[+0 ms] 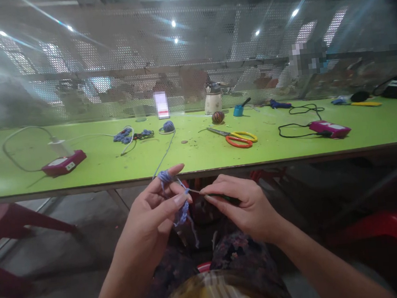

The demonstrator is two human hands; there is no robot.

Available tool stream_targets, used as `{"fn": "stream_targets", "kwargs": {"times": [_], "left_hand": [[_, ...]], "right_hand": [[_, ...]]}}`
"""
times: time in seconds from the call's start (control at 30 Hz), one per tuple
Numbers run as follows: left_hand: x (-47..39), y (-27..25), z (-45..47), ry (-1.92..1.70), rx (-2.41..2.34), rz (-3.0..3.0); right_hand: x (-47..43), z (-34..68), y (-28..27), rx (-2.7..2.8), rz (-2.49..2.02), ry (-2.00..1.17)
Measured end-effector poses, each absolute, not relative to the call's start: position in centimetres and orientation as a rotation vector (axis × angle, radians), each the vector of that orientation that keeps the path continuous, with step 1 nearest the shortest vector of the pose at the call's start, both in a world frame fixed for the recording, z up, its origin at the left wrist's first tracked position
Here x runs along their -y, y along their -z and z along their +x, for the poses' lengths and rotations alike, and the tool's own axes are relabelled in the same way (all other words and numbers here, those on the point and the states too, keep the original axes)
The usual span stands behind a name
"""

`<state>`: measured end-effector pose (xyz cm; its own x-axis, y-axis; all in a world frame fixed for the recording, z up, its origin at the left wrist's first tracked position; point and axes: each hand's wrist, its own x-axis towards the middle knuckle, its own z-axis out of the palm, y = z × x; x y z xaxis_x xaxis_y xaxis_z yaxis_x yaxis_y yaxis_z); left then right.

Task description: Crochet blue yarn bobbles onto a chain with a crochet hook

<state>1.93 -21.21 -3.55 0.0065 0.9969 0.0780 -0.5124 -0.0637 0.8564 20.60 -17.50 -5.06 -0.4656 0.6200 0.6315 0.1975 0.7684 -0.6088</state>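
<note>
My left hand (pixel 158 206) pinches a small piece of blue crochet work (pixel 182 214) between thumb and fingers. Blue yarn is wrapped around its raised index finger, and a loose tail hangs below the piece. From that finger the strand runs up over the table edge to a blue yarn ball (pixel 168 126). My right hand (pixel 240 203) is closed around a crochet hook (pixel 220 195) with a dark handle. The hook's thin metal shaft points left, its tip at the blue work by my left thumb.
On the green table (pixel 143 163) lie scissors (pixel 234 137) with red and yellow handles, a multicoloured yarn ball (pixel 218 117), crocheted pieces (pixel 123 135) and two purple power strips (pixel 64 164). A phone (pixel 161 105) and a pale jug (pixel 212 101) stand by the mesh screen. Red stools flank me.
</note>
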Motion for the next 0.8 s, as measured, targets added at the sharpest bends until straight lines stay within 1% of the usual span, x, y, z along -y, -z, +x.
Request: {"fn": "stream_targets", "kwargs": {"times": [0.33,0.8], "left_hand": [[21.51,3.57,1.63,-1.414,-0.788,0.817],[21.71,3.37,1.40,-1.384,-0.728,0.846]], "right_hand": [[17.48,21.11,4.74,2.053,-0.615,-0.738],[17.77,21.07,4.90,2.088,-0.572,-0.628]]}}
